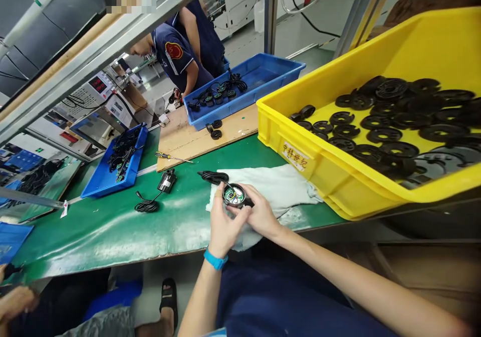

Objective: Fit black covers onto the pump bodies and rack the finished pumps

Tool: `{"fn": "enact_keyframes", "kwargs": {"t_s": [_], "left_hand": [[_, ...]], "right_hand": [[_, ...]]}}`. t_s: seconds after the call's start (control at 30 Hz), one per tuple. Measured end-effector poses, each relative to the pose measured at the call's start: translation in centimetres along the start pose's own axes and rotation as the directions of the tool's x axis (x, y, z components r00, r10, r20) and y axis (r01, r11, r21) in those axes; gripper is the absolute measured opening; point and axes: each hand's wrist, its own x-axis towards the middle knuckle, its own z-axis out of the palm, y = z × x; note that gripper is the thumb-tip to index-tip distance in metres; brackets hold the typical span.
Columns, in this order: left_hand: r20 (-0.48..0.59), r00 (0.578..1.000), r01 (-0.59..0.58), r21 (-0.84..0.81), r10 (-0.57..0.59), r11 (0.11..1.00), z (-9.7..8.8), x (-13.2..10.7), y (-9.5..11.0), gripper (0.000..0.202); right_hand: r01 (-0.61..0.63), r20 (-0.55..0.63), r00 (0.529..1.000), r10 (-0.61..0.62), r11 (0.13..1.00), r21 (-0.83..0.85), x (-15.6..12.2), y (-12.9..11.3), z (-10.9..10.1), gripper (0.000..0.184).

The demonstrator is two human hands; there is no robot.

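Both my left hand [225, 224] and my right hand [259, 210] grip a round black housing [234, 195] with a circuit board and fine coloured wires showing inside. Its black cable [213, 177] runs off in a loose coil on a crumpled white cloth [270, 186] beneath my hands. A blue band circles my left wrist. Farther left on the green workbench [93, 231], a similar black cylindrical unit [167, 180] lies with its coiled cable [146, 206]. A yellow-handled screwdriver [169, 157] rests at the edge of a wooden board [195, 146].
A large yellow crate [296, 164] of black ring parts stands to my right. Blue trays [259, 71] [130, 169] hold cabled components. A co-worker [176, 56] stands beyond the bench, and another person's hand [15, 302] shows at lower left.
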Motion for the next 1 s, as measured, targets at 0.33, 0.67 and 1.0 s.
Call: {"fn": "enact_keyframes", "kwargs": {"t_s": [0.33,0.67,1.0], "left_hand": [[0.091,0.996,0.005,-0.245,0.018,0.969,-2.6,1.2,-1.0,0.073],[0.493,0.863,0.060,-0.314,0.109,0.948,-7.4,4.6,-2.8,0.078],[0.286,0.949,-0.087,-0.169,0.133,0.982,-6.4,3.3,-3.7,0.071]], "right_hand": [[0.247,0.464,0.863,-0.200,0.968,-0.044,3.1,-2.1,-5.8,0.071],[0.408,0.712,0.652,-0.261,0.912,-0.039,10.6,-1.9,-3.7,0.041],[0.331,0.691,0.693,-0.206,0.942,-0.051,11.1,-2.1,-3.1,0.027]]}}
